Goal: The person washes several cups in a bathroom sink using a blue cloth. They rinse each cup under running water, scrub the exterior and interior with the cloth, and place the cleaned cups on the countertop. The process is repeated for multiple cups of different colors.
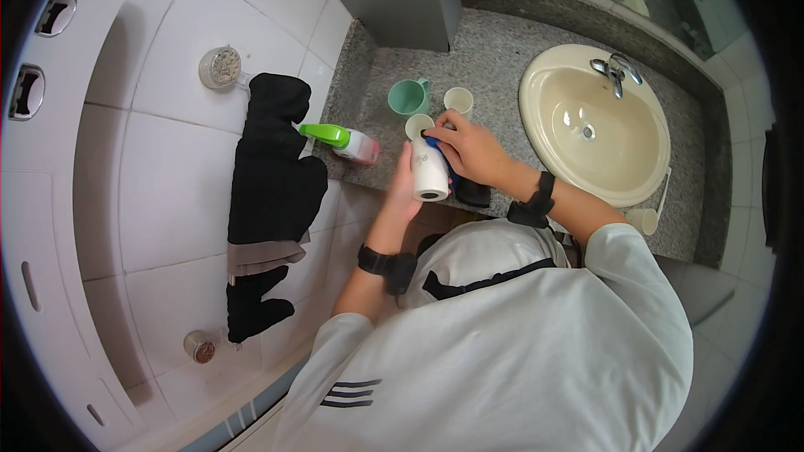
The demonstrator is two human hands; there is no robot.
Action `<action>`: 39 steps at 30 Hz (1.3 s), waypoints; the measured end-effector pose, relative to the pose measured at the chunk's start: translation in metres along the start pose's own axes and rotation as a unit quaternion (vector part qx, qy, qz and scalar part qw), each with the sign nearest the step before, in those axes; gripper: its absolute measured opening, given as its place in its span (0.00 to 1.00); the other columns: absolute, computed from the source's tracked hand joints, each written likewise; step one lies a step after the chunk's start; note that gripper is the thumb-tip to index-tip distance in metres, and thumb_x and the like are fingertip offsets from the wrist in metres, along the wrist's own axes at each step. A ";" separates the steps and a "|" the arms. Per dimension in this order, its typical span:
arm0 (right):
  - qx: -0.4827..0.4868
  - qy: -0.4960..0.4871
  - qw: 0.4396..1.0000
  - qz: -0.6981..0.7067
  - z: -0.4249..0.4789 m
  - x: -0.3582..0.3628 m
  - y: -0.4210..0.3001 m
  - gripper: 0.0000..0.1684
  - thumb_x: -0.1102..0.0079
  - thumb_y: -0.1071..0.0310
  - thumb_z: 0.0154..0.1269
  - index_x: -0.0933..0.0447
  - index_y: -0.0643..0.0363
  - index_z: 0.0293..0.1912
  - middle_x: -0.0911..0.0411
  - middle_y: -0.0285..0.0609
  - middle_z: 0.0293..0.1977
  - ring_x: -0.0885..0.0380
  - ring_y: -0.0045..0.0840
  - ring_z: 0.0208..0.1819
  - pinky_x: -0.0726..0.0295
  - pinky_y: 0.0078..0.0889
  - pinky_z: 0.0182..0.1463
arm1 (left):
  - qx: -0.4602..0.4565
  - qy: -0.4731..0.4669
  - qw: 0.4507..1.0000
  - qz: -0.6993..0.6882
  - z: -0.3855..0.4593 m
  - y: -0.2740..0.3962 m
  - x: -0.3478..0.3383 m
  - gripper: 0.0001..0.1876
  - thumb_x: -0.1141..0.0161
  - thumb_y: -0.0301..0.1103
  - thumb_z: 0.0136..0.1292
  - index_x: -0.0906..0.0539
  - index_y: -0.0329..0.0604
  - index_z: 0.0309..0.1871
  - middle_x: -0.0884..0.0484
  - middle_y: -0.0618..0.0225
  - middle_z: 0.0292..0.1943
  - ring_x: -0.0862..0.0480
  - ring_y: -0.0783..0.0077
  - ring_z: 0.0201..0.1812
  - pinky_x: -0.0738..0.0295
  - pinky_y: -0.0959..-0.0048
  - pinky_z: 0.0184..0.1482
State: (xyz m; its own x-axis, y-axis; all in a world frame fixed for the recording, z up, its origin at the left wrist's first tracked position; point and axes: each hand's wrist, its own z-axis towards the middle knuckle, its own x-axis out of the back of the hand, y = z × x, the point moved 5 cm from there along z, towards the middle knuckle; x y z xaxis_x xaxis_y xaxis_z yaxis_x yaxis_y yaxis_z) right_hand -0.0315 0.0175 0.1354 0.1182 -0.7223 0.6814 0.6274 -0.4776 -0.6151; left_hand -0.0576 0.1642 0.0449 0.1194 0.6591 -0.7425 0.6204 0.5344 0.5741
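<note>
My left hand (401, 187) holds a white cylindrical container (430, 171) by its side, tilted over the front of the stone counter. A dark round spot shows at its near end, and a small printed mark on its side. At the far end of the container, the fingers of my right hand (476, 149) pinch a blue item (453, 177), partly hidden behind the container; its exact kind is unclear. Just beyond my fingertips stand a cream cup (418, 125) and another cream cup (459, 100). A green mug (408, 98) is to their left.
A pump bottle with a green top (355, 145) lies at the counter's left edge. A black object (472, 194) rests near the front edge. To the right are a cream sink (587, 157) with a chrome faucet (615, 75) and a cup (642, 221). A black towel (267, 163) hangs left.
</note>
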 end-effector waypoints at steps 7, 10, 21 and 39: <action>0.008 -0.061 0.998 -0.012 -0.004 0.003 -0.005 0.19 0.40 0.72 0.57 0.21 0.52 0.50 0.26 0.43 0.45 0.18 0.41 0.32 0.17 0.42 0.33 | -0.056 0.246 0.960 0.122 0.005 -0.006 0.010 0.26 0.55 0.56 0.77 0.25 0.44 0.61 0.17 0.67 0.50 0.17 0.71 0.49 0.21 0.70 0.51; 0.007 -0.013 1.000 -0.012 -0.006 0.007 -0.002 0.19 0.39 0.72 0.58 0.20 0.51 0.50 0.26 0.41 0.45 0.18 0.38 0.32 0.18 0.40 0.34 | -0.046 0.225 0.964 0.134 0.004 -0.001 0.003 0.26 0.54 0.55 0.77 0.25 0.42 0.62 0.17 0.67 0.50 0.17 0.72 0.48 0.21 0.70 0.51; 0.131 -0.180 0.970 0.102 -0.027 0.005 -0.036 0.19 0.38 0.75 0.53 0.19 0.53 0.47 0.26 0.40 0.45 0.20 0.38 0.30 0.20 0.40 0.33 | -0.079 0.203 0.967 0.134 -0.003 0.011 0.000 0.27 0.54 0.56 0.77 0.24 0.41 0.59 0.17 0.66 0.48 0.16 0.73 0.46 0.20 0.70 0.45; -0.029 0.139 0.988 0.066 -0.017 0.041 -0.007 0.17 0.38 0.75 0.60 0.20 0.54 0.51 0.25 0.40 0.47 0.18 0.34 0.33 0.20 0.35 0.34 | -0.083 0.143 0.961 0.223 -0.007 0.020 -0.035 0.25 0.51 0.53 0.76 0.28 0.40 0.60 0.18 0.64 0.44 0.15 0.69 0.37 0.16 0.69 0.32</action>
State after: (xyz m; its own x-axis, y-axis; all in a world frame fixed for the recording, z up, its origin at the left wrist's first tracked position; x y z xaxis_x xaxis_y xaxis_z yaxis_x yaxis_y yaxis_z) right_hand -0.0445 -0.0174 0.1607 -0.0247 -0.8860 0.4631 0.5753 -0.3915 -0.7182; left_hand -0.0547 0.1556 0.0849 0.1125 0.9476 -0.2989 0.4213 0.2269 0.8780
